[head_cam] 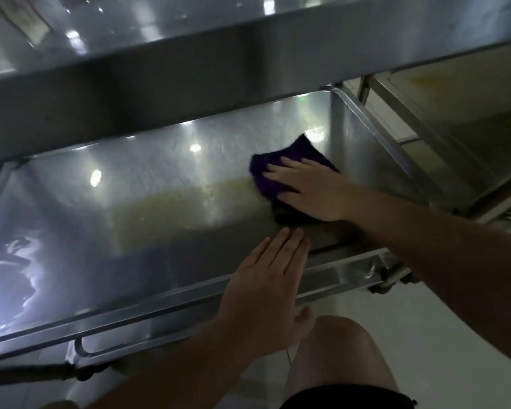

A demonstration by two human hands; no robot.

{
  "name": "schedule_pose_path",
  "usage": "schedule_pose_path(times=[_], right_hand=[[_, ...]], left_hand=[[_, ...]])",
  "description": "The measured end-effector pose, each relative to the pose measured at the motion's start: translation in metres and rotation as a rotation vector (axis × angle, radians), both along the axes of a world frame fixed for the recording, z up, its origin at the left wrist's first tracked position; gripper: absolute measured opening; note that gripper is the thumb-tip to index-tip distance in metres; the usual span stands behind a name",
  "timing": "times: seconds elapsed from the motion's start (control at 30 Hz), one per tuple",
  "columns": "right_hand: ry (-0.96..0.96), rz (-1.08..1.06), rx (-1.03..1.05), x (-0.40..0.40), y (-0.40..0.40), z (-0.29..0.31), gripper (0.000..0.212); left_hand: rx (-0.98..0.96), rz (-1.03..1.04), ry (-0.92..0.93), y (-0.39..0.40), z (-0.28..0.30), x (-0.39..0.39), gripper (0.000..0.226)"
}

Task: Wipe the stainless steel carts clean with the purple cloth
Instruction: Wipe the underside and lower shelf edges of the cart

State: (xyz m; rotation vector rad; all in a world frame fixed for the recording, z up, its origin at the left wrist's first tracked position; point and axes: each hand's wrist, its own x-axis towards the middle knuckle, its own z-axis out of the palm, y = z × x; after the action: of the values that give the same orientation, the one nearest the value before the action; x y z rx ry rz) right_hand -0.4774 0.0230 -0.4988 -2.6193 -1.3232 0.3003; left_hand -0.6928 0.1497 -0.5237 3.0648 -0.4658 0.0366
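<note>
**Lower shelf of the cart half wiped, cloth at the right corner**

Nearest to the camera is the person's bare knee [341, 358], bent above the pale floor [425, 335], so the person seems to crouch in front of the cart. Just beyond it the left hand [266, 287] lies flat over the front rim of the lower shelf [148, 208], its fingers straight and together, holding nothing; I judge that it only steadies the body or the cart.

The right hand [310, 193] is further in, and well apart from the left one. It presses the purple cloth [281, 169] down on the shelf with open, spread fingers; the cloth is not gripped, it is only under the palm. The cloth is crumpled and sits near the right wall of the shelf, towards the back.

About the progress: a yellowish, dull film [189, 202] runs across the middle of the shelf, from the cloth towards the left, and this looks like dirt or liquid not yet removed. The left part of the shelf shines with reflections, but I cannot tell if it is already clean. The upper shelf [248, 63] above is shiny too. A second cart [455, 119] stands behind on the right, with brownish marks on its surface, so it probably waits for cleaning. In my judgement much of the task remains.
</note>
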Motion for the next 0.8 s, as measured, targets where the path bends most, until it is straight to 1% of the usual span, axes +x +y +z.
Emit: schedule_pose_path(times=[0.03, 0.07, 0.13, 0.2, 0.23, 0.27, 0.3, 0.33, 0.37, 0.4, 0.47, 0.53, 0.6, 0.7, 0.77, 0.8], right_hand=[[-0.021, -0.047, 0.025, 0.003, -0.019, 0.0, 0.064], [-0.049, -0.141, 0.044, 0.012, -0.039, -0.001, 0.06], [-0.056, -0.4, 0.028, 0.031, -0.068, 0.003, 0.054], [-0.055, -0.598, -0.012, 0.033, -0.064, 0.003, 0.056], [-0.062, -0.647, -0.011, 0.025, -0.048, 0.003, 0.057], [-0.058, -0.659, -0.013, 0.014, -0.028, 0.002, 0.059], [-0.042, -0.636, -0.018, 0.0, -0.004, 0.002, 0.061], [-0.027, -0.583, -0.019, -0.014, 0.019, 0.002, 0.063], [-0.019, -0.515, -0.019, -0.029, 0.04, 0.002, 0.063], [-0.014, -0.446, -0.022, -0.041, 0.056, 0.002, 0.063], [-0.002, -0.346, -0.03, -0.051, 0.065, 0.001, 0.061], [-0.016, -0.327, -0.05, -0.042, 0.05, 0.001, 0.059], [-0.054, -0.435, -0.066, -0.026, 0.02, -0.001, 0.057], [-0.061, -0.66, -0.086, -0.01, -0.018, -0.005, 0.057], [-0.046, -0.763, -0.082, -0.013, -0.015, -0.006, 0.058], [-0.035, -0.806, -0.069, -0.018, -0.004, -0.005, 0.059]], left_hand=[[-0.008, -0.003, 0.021, 0.0, 0.0, 0.0, 0.103], [-0.018, -0.007, 0.042, -0.001, -0.001, 0.0, 0.103], [-0.034, 0.0, 0.04, -0.003, -0.001, 0.0, 0.103], [-0.084, 0.007, 0.007, -0.002, 0.0, -0.004, 0.103], [-0.15, 0.003, -0.011, 0.0, 0.002, -0.005, 0.102], [-0.25, -0.001, -0.021, 0.002, 0.005, -0.006, 0.099], [-0.39, 0.005, -0.013, 0.005, 0.01, -0.007, 0.095], [-0.544, 0.024, 0.008, 0.01, 0.017, -0.008, 0.088], [-0.655, 0.056, 0.012, 0.016, 0.024, -0.01, 0.078], [-0.681, 0.094, -0.017, 0.027, 0.031, -0.014, 0.069], [-0.533, 0.167, -0.107, 0.057, 0.04, -0.027, 0.058], [-0.369, 0.237, -0.141, 0.102, 0.044, -0.046, 0.055], [-0.267, 0.358, -0.132, 0.161, 0.045, -0.068, 0.053], [-0.203, 0.675, -0.152, 0.255, 0.043, -0.109, 0.046], [-0.178, 0.893, -0.15, 0.299, 0.037, -0.131, 0.04], [-0.183, 0.967, -0.125, 0.311, 0.034, -0.137, 0.041]])
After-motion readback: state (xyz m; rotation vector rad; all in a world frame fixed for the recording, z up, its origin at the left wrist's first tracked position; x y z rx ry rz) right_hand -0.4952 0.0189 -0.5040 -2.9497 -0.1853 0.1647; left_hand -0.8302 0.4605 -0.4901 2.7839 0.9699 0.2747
